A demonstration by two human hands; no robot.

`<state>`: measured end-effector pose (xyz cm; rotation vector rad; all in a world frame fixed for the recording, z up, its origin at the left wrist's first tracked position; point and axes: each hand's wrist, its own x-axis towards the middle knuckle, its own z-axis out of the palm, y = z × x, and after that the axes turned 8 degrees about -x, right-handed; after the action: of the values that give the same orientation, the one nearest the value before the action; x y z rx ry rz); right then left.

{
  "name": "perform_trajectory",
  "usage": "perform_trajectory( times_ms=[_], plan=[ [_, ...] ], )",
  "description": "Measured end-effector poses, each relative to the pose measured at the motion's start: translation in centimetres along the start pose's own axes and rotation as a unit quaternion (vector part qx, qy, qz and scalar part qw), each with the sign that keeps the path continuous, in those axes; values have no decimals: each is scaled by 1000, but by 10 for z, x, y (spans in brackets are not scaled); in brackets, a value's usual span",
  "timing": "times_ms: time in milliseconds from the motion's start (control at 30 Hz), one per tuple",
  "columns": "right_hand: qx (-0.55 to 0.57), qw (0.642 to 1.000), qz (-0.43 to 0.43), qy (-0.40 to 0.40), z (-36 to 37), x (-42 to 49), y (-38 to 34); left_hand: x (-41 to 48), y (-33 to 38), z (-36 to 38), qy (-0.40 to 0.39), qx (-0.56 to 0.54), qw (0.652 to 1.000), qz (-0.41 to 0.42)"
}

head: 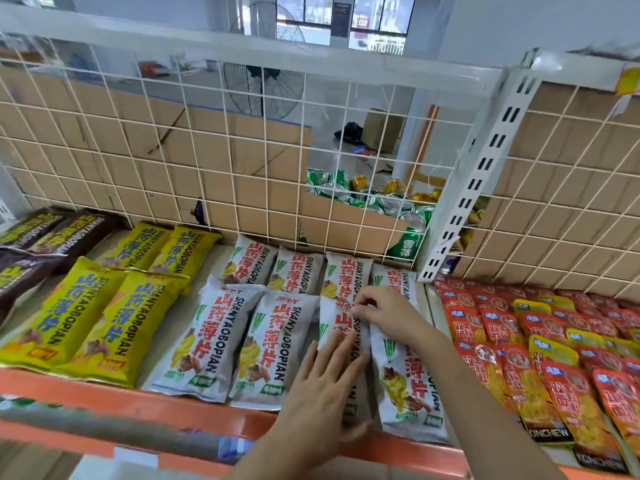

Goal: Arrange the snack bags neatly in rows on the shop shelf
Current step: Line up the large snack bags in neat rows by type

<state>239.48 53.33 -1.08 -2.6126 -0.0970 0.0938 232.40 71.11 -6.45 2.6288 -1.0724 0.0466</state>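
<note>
Two hands on one bag. Presses left hand [322, 386] flat, fingers straight and a little spread, on lower half of third white bag [335, 320] in front row. Pinches same bag's top seal with right hand [381, 310], fingertips curled over the edge.

Step in hand, as judged: squaring this bag into its slot, second from right in front row. To do well:
- keep palm light, slide rather than crush; puffy bag, crisps inside likely fragile
- steer with the pinched seal, top level with neighbours' tops
- bring bottom edge flush with orange lip of shelf [138, 400]
- close gap on left side, avoid riding over right-hand neighbour; touching or overlapping there, cannot tell under the hand

White bags [266, 348]: long glossy pillow packs, red characters, black "SHANYAOBOPIAN" lettering, green mark, yellow food picture. Eight in all, four front and four back, lying flat lengthwise on middle of shelf, back row against wire grid [173, 150]. Front two on left slightly tilted, tops leaning right.

Further out: yellow bags [117, 323] of same shape just to the left, brown bags [52, 233] beyond. Red packets [554, 341] in overlapping rows on next shelf section to the right. Drink cans [381, 202] behind grid.
</note>
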Motion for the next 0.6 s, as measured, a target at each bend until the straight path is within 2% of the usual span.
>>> perform_trajectory(
  times_ms=[200,367,500,600],
  plan=[
    [1,1000,15,-3,-2,7,-2,5,-1,7,19,-2,1000,-11],
    [-5,996,67,-66,-8,20,-5,7,-1,10,25,18,999,-13],
    [-15,991,61,-116,-14,26,-7,11,0,12,37,22,999,-19],
    [-33,992,48,-109,-12,27,-10,14,1,13,42,7,999,-29]
  ],
)
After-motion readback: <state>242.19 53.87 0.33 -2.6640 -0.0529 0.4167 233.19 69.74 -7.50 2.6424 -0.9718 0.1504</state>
